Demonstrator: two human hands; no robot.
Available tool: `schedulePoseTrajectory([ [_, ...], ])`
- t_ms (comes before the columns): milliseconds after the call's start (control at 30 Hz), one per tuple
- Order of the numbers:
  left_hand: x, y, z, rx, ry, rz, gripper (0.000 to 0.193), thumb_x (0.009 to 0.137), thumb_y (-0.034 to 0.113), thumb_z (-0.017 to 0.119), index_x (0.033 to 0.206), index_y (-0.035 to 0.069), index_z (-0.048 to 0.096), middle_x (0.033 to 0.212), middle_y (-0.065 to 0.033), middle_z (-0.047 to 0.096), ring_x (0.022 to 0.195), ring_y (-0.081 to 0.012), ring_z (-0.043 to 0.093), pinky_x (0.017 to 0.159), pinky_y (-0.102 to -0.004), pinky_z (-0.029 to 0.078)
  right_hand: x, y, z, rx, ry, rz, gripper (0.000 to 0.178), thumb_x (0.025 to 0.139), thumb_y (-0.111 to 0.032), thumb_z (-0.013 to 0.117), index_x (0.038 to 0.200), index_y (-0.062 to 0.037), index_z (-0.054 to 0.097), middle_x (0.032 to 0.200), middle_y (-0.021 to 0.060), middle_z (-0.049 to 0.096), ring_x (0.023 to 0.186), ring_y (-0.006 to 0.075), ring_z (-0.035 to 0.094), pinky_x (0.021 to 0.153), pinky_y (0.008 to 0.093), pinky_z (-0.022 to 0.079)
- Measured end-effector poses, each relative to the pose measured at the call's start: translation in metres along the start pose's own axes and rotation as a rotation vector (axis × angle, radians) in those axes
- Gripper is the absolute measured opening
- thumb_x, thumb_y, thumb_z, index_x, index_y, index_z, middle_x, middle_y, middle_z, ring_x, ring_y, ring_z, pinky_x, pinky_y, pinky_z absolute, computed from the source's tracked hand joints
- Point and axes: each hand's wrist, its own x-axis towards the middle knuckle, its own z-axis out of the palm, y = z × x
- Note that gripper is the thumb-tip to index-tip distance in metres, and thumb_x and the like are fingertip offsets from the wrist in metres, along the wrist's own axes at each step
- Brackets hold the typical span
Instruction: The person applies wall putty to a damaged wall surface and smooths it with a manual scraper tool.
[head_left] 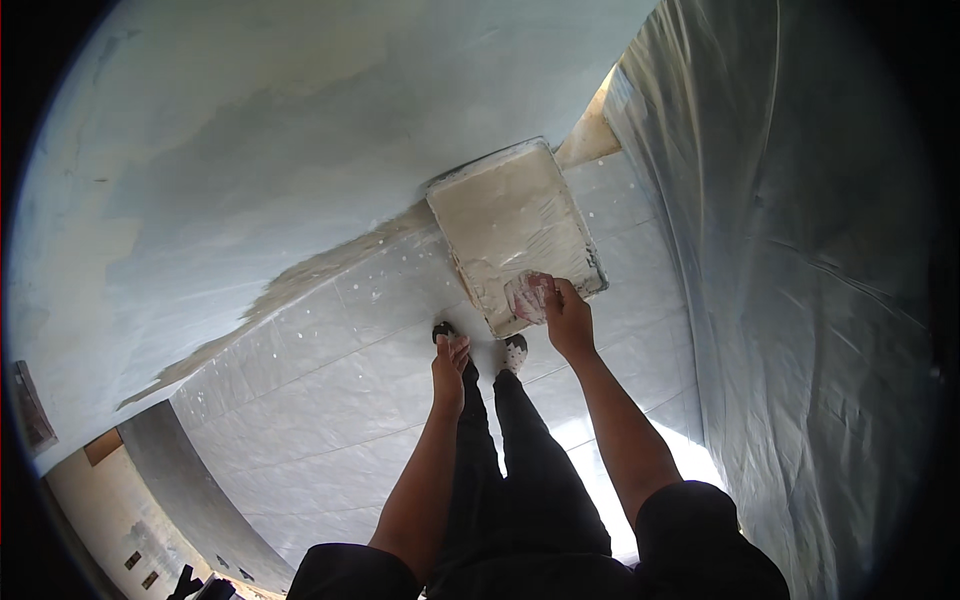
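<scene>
A rectangular tray [478,190] with a dark rim holds pale, creamy paint and stands ahead of my feet. My right hand [568,318] is closed on a flat, pinkish, paint-smeared thing [528,298] at the tray's near end; its exact kind is hard to make out. That thing rests on or just above the wet surface, which has ridged streaks. My left hand [451,368] hangs empty near my left foot, its fingers stretched out, apart from the tray.
A pale blue wall [270,150] with uneven patches rises at the left and ahead. Grey plastic sheeting [330,370], speckled with white drops, covers the floor. At the right hangs a translucent plastic sheet [790,300]. My feet [515,352] stand just behind the tray.
</scene>
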Motion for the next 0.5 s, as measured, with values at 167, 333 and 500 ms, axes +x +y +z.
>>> schedulePoseTrajectory([
  [167, 0.049, -0.008, 0.01, -0.007, 0.01, -0.045, 0.094, 0.101, 0.073, 0.027, 0.142, -0.009, 0.049, 0.144, -0.0274, 0.053, 0.139, -0.0344, 0.047, 0.119, -0.0449, 0.029, 0.021, 0.006, 0.037, 0.048, -0.08, -0.015, 0.024, 0.1, -0.016, 0.056, 0.119, -0.0023, 0.061, 0.091, 0.0231, 0.07, 0.086, 0.0395, 0.07, 0.075, 0.0437, 0.053],
  [333, 0.07, 0.002, 0.014, -0.017, -0.026, -0.014, 0.097, 0.1, 0.074, 0.025, 0.143, -0.009, 0.048, 0.145, -0.0274, 0.051, 0.14, -0.0358, 0.045, 0.12, -0.0447, 0.029, 0.024, 0.016, 0.057, 0.05, -0.067, 0.025, 0.027, 0.1, -0.016, 0.053, 0.122, -0.0024, 0.06, 0.101, 0.0264, 0.071, 0.097, 0.0449, 0.069, 0.081, 0.0474, 0.055],
  [500, 0.083, 0.004, 0.011, -0.026, -0.074, -0.028, 0.1, 0.098, 0.077, 0.023, 0.143, -0.009, 0.048, 0.142, -0.0251, 0.053, 0.137, -0.0329, 0.046, 0.119, -0.0432, 0.03, 0.026, 0.017, 0.075, 0.029, -0.058, 0.019, 0.027, 0.1, -0.015, 0.053, 0.122, -0.0023, 0.061, 0.104, 0.0259, 0.071, 0.099, 0.0442, 0.069, 0.084, 0.0474, 0.055],
])
